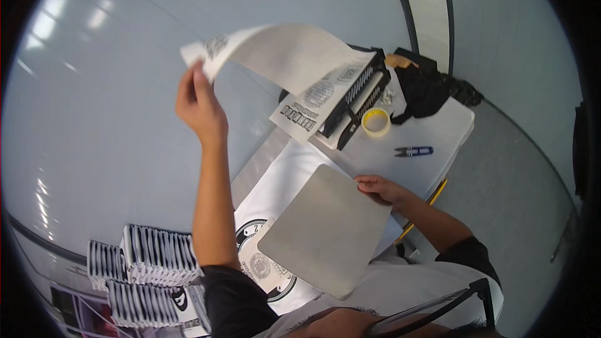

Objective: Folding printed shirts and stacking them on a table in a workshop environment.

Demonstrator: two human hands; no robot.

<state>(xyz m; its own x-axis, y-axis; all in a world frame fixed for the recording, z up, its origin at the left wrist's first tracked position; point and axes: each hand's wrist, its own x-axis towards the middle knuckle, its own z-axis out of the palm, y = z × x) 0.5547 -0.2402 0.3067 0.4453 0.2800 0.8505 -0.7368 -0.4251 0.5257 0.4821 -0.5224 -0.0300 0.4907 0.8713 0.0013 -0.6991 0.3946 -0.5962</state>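
Note:
Raised at the upper left, my left hand (202, 103) pinches one corner of a printed paper sheet (291, 51), which curves over towards a black tray. My right hand (382, 190) grips the edge of a flat grey board (328, 230) with rounded corners. The board lies over a white garment (281, 183) with a black round print. Partly under the board, another printed sheet (260, 263) rests on that print. More printed paper (307, 108) sticks out from the top of the tray.
Black letter trays (359, 98) stand at the table's back. Near them are a tape roll (375, 122), blue-handled thread snips (414, 151) and a black cloth-like bundle (420, 91). Stacks of folded garments (157, 256) sit at the lower left.

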